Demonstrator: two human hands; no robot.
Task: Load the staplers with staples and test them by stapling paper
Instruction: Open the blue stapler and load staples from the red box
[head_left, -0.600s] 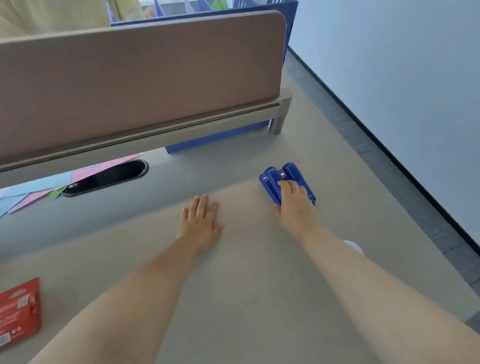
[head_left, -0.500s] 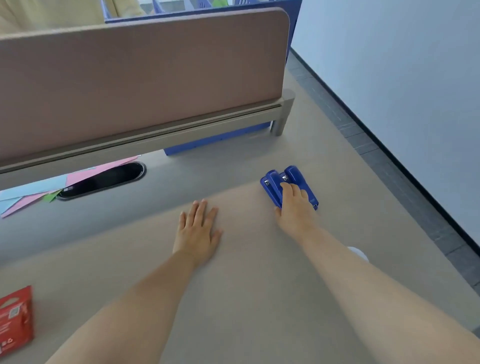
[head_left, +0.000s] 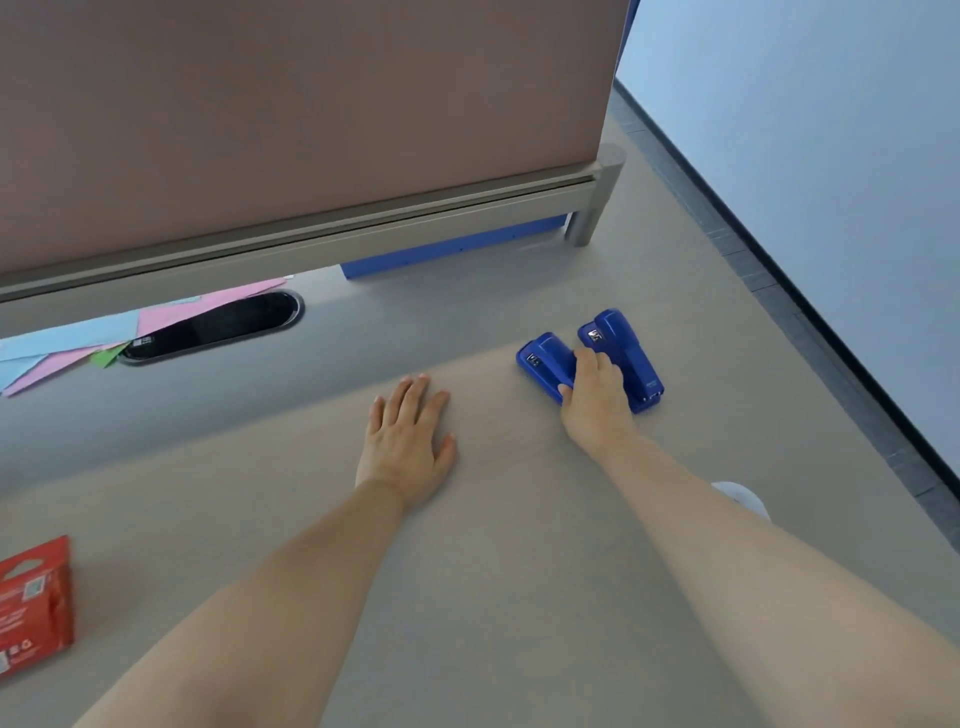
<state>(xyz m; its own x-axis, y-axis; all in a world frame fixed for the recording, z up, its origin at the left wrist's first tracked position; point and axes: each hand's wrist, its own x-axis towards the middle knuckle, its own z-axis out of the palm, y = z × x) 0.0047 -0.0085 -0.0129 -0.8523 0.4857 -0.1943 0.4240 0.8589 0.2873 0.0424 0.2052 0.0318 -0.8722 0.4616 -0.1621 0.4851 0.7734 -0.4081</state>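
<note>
Two blue staplers lie side by side on the desk at the right, the left stapler (head_left: 543, 361) and the right stapler (head_left: 626, 348). My right hand (head_left: 595, 397) lies on their near ends. Its fingers curl over the gap between them and the thumb touches the left one. My left hand (head_left: 408, 439) rests flat on the desk, fingers slightly spread, holding nothing. A red staple box (head_left: 34, 605) sits at the lower left edge. Coloured paper sheets (head_left: 78, 338) in blue, pink and green lie at the far left under the partition.
A brown desk partition (head_left: 291, 119) on a grey rail crosses the back. A black oval cable slot (head_left: 218, 325) sits beside the paper. The desk's right edge (head_left: 810, 415) drops to a dark floor strip and a pale wall. A white object (head_left: 743, 499) shows under my right forearm.
The view has shifted slightly, so the partition fills more of the top. Both hands stay where they were, the right on the staplers and the left flat on the desk.
</note>
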